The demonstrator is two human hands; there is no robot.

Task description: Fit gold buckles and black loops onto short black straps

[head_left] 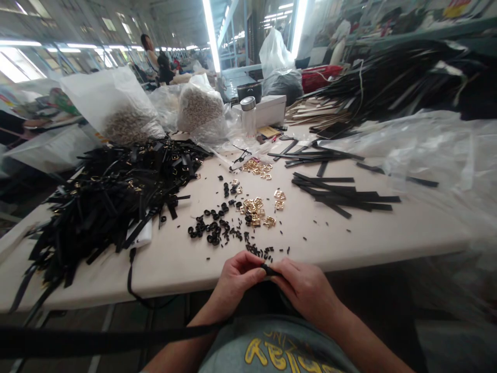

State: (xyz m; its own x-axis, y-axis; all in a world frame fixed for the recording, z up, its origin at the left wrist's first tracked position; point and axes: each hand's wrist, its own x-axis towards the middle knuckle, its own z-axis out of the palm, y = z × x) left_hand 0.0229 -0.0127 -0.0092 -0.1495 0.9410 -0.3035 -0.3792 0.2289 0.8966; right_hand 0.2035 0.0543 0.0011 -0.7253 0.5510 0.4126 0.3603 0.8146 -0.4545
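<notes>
Just over the table's front edge, my left hand (pixel 241 273) and my right hand (pixel 301 282) come together. Both are closed, pinching a small black strap (pixel 268 269) between thumbs and fingers; most of it is hidden by the hands. Right beyond the fingertips lie many tiny black pieces (pixel 260 251). Farther off are black strap loops (pixel 212 228) in a loose heap and gold buckles (pixel 254 210) beside them. More gold buckles lie behind these, near the middle of the table.
A big pile of black straps with gold buckles (pixel 112 191) covers the left side. Flat black strips (pixel 345 194) lie on the right, beside clear plastic sheeting (pixel 446 150). Filled plastic bags (pixel 200 106) and a glass jar (pixel 248 116) stand at the back. A cord (pixel 131 280) hangs over the front edge.
</notes>
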